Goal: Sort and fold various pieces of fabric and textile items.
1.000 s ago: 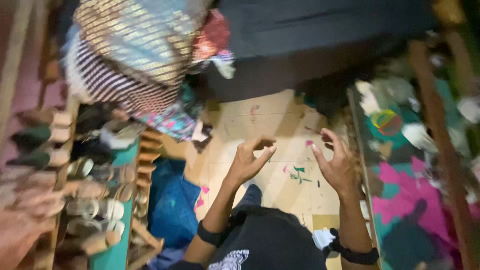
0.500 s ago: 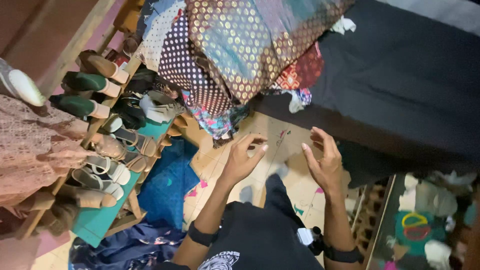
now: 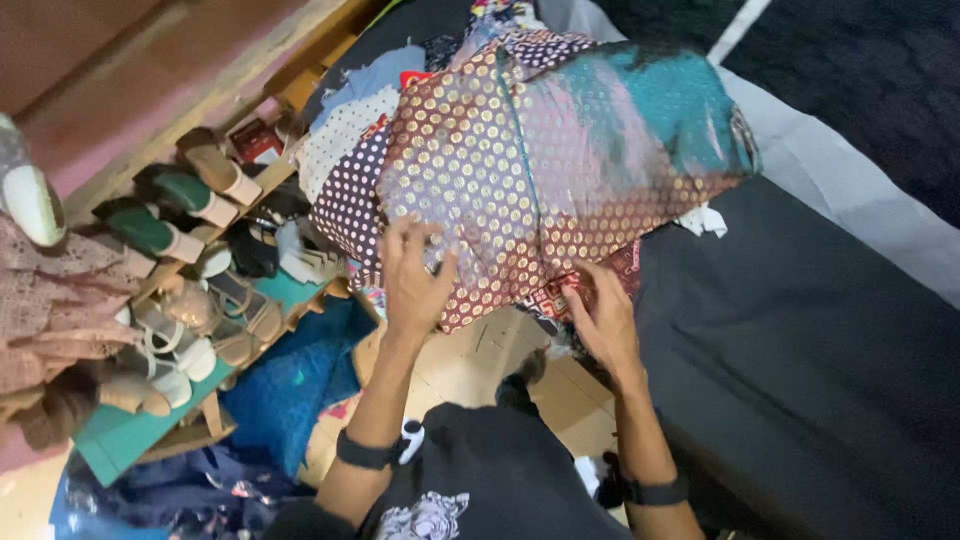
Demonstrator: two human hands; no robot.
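**Both hands now on the patterned cloth**

Far left, a slanted shoe rack [image 3: 130,440] holds rows of sandals, among them 2 green-strapped ones [image 3: 165,215] near the top; a brownish lace cloth [image 3: 50,310] hangs over its left end. Below the rack lies a blue fabric [image 3: 290,385] on the floor.

Next comes the left hand [image 3: 415,275], raised with fingers spread and curled, fingertips pressing into the lower edge of the patterned cloth [image 3: 540,170]; whether it actually pinches a fold I cannot tell. That cloth, a shiny bundle of maroon, teal and gold dots, sits heaped in the middle, on the edge of the dark mattress [image 3: 800,340] and leaning toward the rack.

The right hand [image 3: 600,320] lies flat against the cloth's lower right corner, fingers loosely open, touching but not visibly gripping. Both wrists wear dark bands.

Half a second ago the 2 hands hung open in the air over the pale floor [image 3: 470,360], short of the bundle; since then they have reached it, and the view has swung so the cloth fills the centre.
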